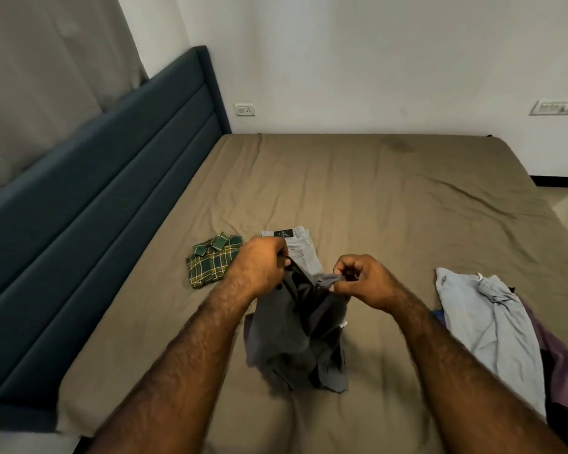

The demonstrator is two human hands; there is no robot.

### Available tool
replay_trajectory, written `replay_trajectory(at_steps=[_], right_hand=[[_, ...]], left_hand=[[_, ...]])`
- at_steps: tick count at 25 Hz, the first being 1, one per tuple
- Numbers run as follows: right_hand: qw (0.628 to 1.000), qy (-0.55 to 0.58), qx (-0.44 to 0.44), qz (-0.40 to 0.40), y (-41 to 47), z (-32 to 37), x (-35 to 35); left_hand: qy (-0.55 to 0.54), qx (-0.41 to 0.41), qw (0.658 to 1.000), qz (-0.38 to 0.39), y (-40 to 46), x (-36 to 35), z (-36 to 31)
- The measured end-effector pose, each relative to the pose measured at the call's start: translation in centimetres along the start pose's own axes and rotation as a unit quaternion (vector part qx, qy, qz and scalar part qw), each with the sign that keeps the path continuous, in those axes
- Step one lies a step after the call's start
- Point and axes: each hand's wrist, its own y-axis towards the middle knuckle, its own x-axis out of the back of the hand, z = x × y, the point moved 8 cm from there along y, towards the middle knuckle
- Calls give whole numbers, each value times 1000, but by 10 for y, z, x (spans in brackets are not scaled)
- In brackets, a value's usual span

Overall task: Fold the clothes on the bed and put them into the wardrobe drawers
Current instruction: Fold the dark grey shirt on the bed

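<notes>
We see a soft, matt grey shirt (295, 339) of thin cloth. The bed (391, 204) has a wrinkly brown cloth sheet. The headboard (95, 191) is padded blue cloth. The wall (374, 60) looks smooth.

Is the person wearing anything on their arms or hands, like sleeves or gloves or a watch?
No. Both arms are bare as far up as the picture shows, with no sleeves in view. The left hand and the right hand have no gloves. No watch, bracelet or ring shows on either one. The forearms are hairy.
</notes>
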Motion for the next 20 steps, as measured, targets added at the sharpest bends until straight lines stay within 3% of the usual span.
replay_trajectory(at_steps=[3,5,6,8,9,11,14,17,20], right_hand=[[999,-23,-39,26,-8,-10,30],[997,-25,-61,31,-22,-27,60],[996,-21,-75,42,-25,-35,65],[994,7,-101,51,-50,-54,95],[990,23,-117,69,-57,-61,100],[986,26,-130,98,-78,-71,113],[982,84,-122,119,-98,-77,115],[967,216,-121,59,-108,-86,117],[961,246,-128,0,-108,-92,122]], left_hand=[[116,6,992,-43,5,10,-29],[130,16,990,-44,7,-4,-51],[72,40,996,-31,6,-12,-46],[-172,69,981,48,9,-48,-59],[-301,79,947,83,7,-59,-61],[-452,89,879,123,4,-72,-78],[-523,87,834,155,1,-84,-96],[-570,101,795,180,-2,-103,-101],[-630,141,745,168,-3,-121,-91]])
